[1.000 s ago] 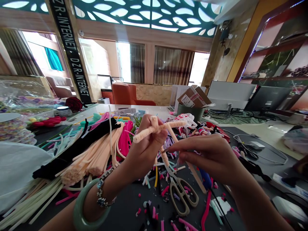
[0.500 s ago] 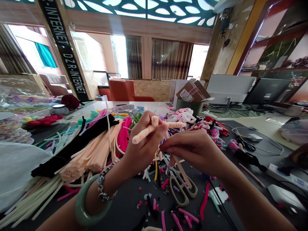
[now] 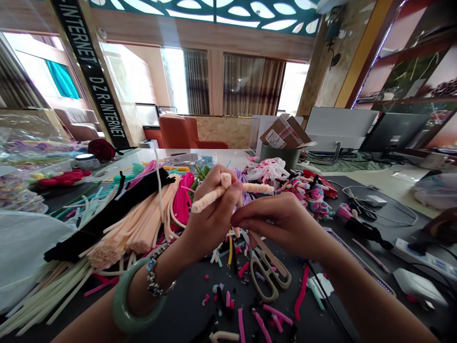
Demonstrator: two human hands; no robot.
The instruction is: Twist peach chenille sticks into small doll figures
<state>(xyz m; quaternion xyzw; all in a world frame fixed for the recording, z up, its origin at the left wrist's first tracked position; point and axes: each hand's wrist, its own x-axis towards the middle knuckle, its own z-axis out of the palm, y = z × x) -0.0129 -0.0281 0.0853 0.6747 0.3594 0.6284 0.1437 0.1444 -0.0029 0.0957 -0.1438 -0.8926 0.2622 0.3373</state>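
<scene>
Peach stem figure (image 3: pixel 225 180): fuzzy, ridged, branching; centre of frame.
Left hand (image 3: pixel 212 216): thumb and fingers clamped on its crossing.
Right hand (image 3: pixel 285 221): fingertips pinched together, seemingly on a peach strand (image 3: pixel 239 202); contact partly hidden.

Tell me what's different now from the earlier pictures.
The right hand has moved leftward, closer to the left hand, and the loose tail of the peach strip has swung left with it, now over the scissors. The camera view has also tilted slightly. Nothing is visibly let go or newly grasped. The left hand still grips the branched fuzzy piece; the scissors still lie on the table.
</scene>
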